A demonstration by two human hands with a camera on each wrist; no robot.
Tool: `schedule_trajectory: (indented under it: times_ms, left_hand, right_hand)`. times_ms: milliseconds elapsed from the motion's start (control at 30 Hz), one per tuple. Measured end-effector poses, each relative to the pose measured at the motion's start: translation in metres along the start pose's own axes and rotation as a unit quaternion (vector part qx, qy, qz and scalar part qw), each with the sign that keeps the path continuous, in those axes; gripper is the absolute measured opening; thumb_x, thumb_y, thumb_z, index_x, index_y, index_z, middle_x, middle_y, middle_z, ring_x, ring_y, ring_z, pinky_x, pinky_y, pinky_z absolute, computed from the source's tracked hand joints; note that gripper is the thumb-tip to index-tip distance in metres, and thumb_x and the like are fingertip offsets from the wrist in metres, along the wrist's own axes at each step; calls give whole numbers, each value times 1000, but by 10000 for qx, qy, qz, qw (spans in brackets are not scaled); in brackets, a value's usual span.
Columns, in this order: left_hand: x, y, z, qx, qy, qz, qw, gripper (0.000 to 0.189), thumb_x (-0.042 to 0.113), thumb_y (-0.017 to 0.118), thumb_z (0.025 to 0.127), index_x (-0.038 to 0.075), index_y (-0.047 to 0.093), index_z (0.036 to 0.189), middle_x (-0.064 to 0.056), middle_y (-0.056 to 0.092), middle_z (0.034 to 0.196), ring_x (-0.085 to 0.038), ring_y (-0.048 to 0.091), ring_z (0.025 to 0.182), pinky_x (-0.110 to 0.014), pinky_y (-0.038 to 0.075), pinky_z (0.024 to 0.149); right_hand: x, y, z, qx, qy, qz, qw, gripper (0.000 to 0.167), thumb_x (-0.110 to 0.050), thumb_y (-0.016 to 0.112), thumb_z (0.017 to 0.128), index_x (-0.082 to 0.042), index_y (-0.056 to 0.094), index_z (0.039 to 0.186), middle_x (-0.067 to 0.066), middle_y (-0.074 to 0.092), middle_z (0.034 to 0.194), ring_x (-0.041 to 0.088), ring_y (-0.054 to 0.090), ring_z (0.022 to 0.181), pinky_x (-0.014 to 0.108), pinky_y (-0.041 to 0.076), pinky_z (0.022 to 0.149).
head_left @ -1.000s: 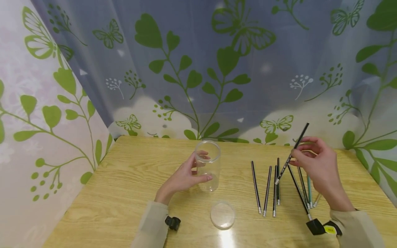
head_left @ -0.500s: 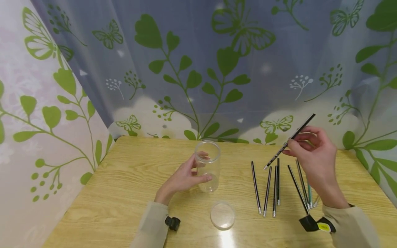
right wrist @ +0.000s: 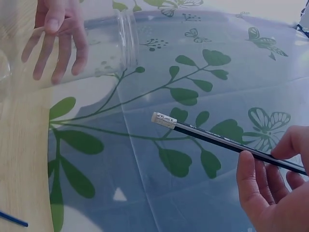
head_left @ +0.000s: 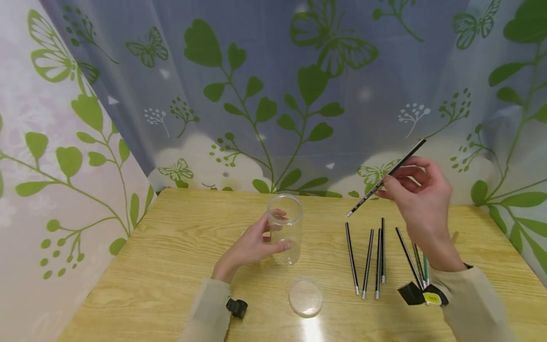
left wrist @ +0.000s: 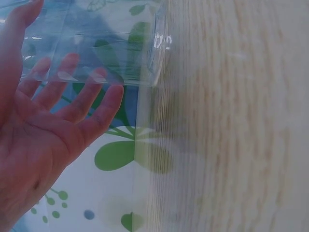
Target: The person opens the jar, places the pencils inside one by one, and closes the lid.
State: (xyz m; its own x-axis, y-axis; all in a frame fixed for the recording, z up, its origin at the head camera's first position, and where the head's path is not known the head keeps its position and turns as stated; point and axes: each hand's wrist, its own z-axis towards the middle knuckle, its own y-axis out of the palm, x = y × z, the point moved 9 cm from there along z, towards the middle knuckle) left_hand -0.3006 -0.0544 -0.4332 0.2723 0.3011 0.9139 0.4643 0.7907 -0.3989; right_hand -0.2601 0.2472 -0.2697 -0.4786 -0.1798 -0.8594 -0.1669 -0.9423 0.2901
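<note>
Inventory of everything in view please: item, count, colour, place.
jar: 1, clear, upright in the left hand
round lid: 1, clear, on the table, nearer the person than the jar
held pencil: 1, black with a white eraser end, tilted, in the right hand
pencil group: 4, black, on the table right of the jar
further pencils: at least 3, two dark and one green, partly behind the right wrist
table: 1, light wood
patterned cloth: blue-grey and white with green leaves, behind the table; paler at left
wristbands: 2, black, right one with a yellow patch
sleeves: 2, beige
left hand: 1, around the jar
right hand: 1, pinching the held pencil
</note>
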Motion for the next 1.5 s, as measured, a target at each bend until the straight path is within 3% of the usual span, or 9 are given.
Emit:
schedule_trajectory:
  times_ms: [233,700,967,1333,1500]
  left_hand:
    - [-1,0,0,15,-20,13,10000,67,29,80,91,37,41,145,3,47,153,-34,50,141,-55,47,114]
    - [0,-1,0,34,29,64,10000,66,29,80,91,36,42,145,2,47,154,-36,50,141,-55,48,114]
    - [1,0,0,13,44,81,10000,68,28,80,91,37,41,145,2,46,155,-38,49,142,-57,46,114]
    - [0,0,0,-52,32,-100,9999,67,27,80,91,36,41,144,0,46,155,-39,48,143,-56,46,115]
    - [-1,1,1,-56,47,-92,9999,67,28,80,91,35,41,146,1,45,155,-39,47,143,-55,47,115]
  right_hand:
    - [-6,14,2,37,-99,19,9999,37,23,60,85,-4,58,110,10,62,89,19,68,72,33,65,64]
    - [-3,50,-1,-299,-88,84,9995,36,20,60,87,-2,55,116,8,63,94,17,70,78,34,66,67]
    - [-1,64,-3,-331,-142,191,9992,39,21,60,87,-9,56,112,8,63,94,17,71,80,36,66,69]
    - [18,83,-10,-515,-180,145,9984,37,19,60,88,-6,55,114,6,63,95,16,69,78,37,66,69]
    - [28,89,-12,-506,-115,104,9986,39,19,61,87,-11,55,111,8,63,97,15,69,77,36,66,67]
